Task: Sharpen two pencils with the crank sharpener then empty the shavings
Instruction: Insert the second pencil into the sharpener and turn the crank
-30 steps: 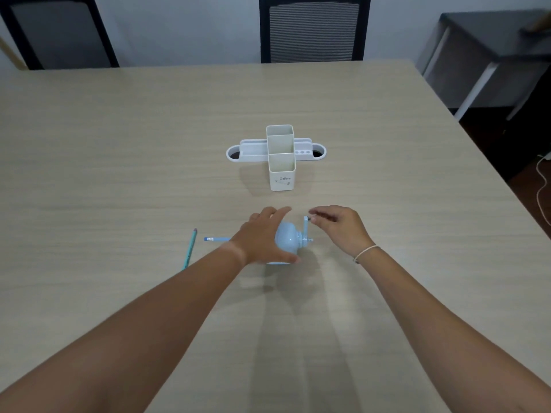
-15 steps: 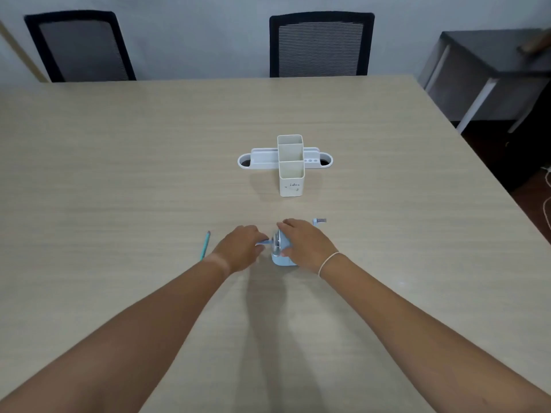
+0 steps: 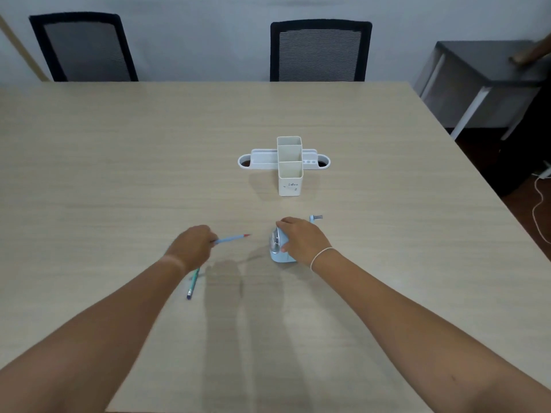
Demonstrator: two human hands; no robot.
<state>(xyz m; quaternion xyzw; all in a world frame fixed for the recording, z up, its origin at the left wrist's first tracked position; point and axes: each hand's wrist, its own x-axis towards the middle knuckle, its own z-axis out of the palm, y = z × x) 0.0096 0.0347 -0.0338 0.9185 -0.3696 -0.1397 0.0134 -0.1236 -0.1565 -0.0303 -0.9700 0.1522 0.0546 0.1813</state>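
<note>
A light blue crank sharpener (image 3: 278,251) stands on the wooden table (image 3: 119,162), its crank handle (image 3: 316,217) sticking out at the back right. My right hand (image 3: 301,241) grips the sharpener's body from the right. My left hand (image 3: 193,245) holds a light blue pencil (image 3: 231,239) by its rear end; its red tip points right, a short way left of the sharpener and clear of it. A second, teal pencil (image 3: 193,283) lies on the table, partly hidden under my left wrist.
A white desk organiser (image 3: 286,165) with two tall square cups stands behind the sharpener. Two black chairs (image 3: 319,50) sit at the far table edge. A dark side table (image 3: 483,76) stands to the right, with a white cable (image 3: 539,201) on the floor.
My right hand moved from the crank onto the sharpener's body. My left hand pulled the light blue pencil out of the sharpener and drew it leftward.
</note>
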